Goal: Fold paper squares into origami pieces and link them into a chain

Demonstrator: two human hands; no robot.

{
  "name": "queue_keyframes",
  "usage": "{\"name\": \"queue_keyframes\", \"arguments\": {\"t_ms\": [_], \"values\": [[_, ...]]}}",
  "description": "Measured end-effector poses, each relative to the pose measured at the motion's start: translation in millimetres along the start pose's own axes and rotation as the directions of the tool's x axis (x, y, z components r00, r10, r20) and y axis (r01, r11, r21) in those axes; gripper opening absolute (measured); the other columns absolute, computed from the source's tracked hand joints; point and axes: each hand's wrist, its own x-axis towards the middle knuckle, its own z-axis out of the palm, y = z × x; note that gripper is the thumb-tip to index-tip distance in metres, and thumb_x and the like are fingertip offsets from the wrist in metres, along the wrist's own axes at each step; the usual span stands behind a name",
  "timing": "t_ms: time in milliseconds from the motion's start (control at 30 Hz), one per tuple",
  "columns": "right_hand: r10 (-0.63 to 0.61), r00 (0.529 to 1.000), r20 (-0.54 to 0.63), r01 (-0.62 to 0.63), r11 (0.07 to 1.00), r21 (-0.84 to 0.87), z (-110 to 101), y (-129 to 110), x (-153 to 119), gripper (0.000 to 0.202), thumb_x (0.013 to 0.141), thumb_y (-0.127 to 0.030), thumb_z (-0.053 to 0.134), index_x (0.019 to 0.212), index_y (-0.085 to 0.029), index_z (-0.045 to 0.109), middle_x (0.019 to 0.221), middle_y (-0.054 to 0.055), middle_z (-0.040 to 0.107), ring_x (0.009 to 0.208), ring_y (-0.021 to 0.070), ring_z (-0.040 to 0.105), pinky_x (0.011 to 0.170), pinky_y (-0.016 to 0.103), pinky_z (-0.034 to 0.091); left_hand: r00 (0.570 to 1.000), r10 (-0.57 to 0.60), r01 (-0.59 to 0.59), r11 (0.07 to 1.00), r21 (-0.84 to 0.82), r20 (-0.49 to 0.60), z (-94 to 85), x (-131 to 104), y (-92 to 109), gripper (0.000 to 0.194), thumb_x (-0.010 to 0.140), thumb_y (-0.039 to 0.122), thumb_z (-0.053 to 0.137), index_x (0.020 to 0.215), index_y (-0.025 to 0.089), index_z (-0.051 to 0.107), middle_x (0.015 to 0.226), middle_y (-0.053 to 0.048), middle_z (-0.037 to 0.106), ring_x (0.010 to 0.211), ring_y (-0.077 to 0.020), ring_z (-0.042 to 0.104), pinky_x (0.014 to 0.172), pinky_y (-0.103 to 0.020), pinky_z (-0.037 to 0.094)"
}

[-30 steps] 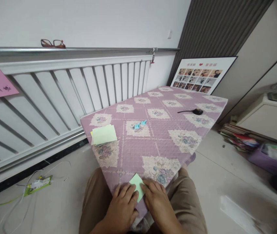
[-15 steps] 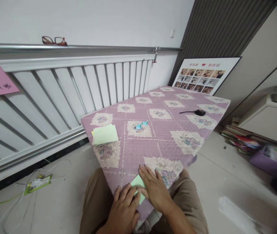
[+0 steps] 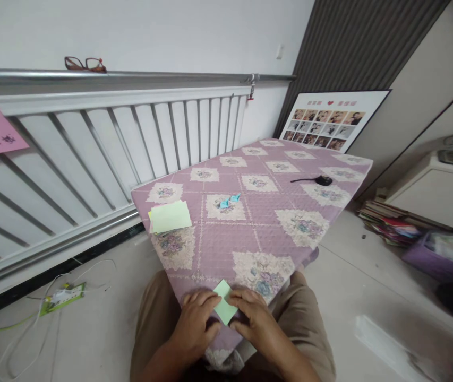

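Observation:
A light green square of paper (image 3: 225,307) lies turned like a diamond near the close corner of the cloth-covered table (image 3: 226,241). At its left corner is my left hand (image 3: 199,318), fingers closed on the edge with the thumb below. My right hand (image 3: 255,317) grips the opposite corner, its fingers bent over the paper. The undersides of both grips are hidden. Farther up the cloth sit two small folded blue paper pieces (image 3: 224,203). A stack of pale green sheets (image 3: 170,217) with a yellow edge showing rests at the table's left side.
A black object with a thin strap (image 3: 323,181) lies on the table's right part. The white radiator (image 3: 178,132) runs along the left, with glasses (image 3: 85,64) on its pipe. A photo board (image 3: 335,121) leans behind. On the floor are a power strip (image 3: 62,298) and a purple bin (image 3: 425,260).
My right hand has drawn back from lying flat over the paper to its right corner. My left hand has shifted to the left corner. The paper now shows as a diamond between them.

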Motion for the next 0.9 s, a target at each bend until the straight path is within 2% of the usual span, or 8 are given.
{"name": "queue_keyframes", "arguments": {"t_ms": [333, 567, 667, 800, 900], "values": [[-0.006, 1.000, -0.025, 0.007, 1.000, 0.016, 1, 9, 3, 0.025, 0.078, -0.017, 0.064, 0.100, -0.027, 0.068, 0.104, 0.005, 0.068, 0.100, 0.0213, 0.059, 0.089, 0.037, 0.042, 0.998, -0.017, 0.009, 0.991, -0.132, -0.058, -1.3, 13, -9, 0.040, 0.070, 0.012, 0.053, 0.106, 0.025, 0.065, 0.114, -0.003, 0.062, 0.106, -0.0210, 0.052, 0.095, -0.038, 0.035], [-0.035, 0.998, -0.051, 0.035, 0.999, -0.003, 1, 8, 3, 0.017, 0.084, -0.025, 0.060, 0.098, -0.028, 0.069, 0.100, 0.004, 0.068, 0.095, 0.0200, 0.061, 0.085, 0.035, 0.044, 0.997, 0.000, -0.014, 0.983, -0.181, -0.076, -4.6, 14, -8, 0.029, 0.074, 0.019, 0.059, 0.101, 0.025, 0.067, 0.110, -0.003, 0.064, 0.103, -0.0217, 0.054, 0.093, -0.038, 0.037], [-0.043, 0.996, -0.076, 0.039, 0.998, -0.047, 2, 6, 4, 0.016, 0.087, -0.025, 0.055, 0.095, -0.028, 0.069, 0.096, 0.003, 0.068, 0.093, 0.0190, 0.061, 0.083, 0.034, 0.044, 0.995, -0.015, -0.002, 0.985, -0.175, -0.095, -5.2, 18, -6, 0.021, 0.080, 0.020, 0.055, 0.095, 0.024, 0.068, 0.102, -0.003, 0.065, 0.096, -0.0202, 0.056, 0.089, -0.036, 0.039], [-0.012, 0.991, -0.134, 0.001, 0.997, -0.082, 7, 4, 5, 0.013, 0.088, -0.023, 0.053, 0.088, -0.026, 0.067, 0.091, 0.002, 0.066, 0.089, 0.0187, 0.060, 0.081, 0.033, 0.044, 0.990, -0.068, 0.054, 0.992, -0.113, -0.124, -5.3, 23, -2, 0.018, 0.083, 0.018, 0.051, 0.075, 0.020, 0.066, 0.085, -0.003, 0.062, 0.083, -0.0174, 0.056, 0.079, -0.032, 0.042], [0.034, 0.980, -0.194, -0.055, 0.993, -0.104, 11, 4, 7, 0.011, 0.086, -0.023, 0.054, 0.079, -0.023, 0.063, 0.087, 0.003, 0.062, 0.086, 0.0200, 0.057, 0.078, 0.034, 0.043, 0.985, -0.108, 0.101, 0.993, -0.058, -0.135, -4.9, 25, -1, 0.017, 0.083, 0.018, 0.051, 0.072, 0.019, 0.063, 0.083, -0.003, 0.060, 0.081, -0.0173, 0.054, 0.077, -0.031, 0.042]]}}
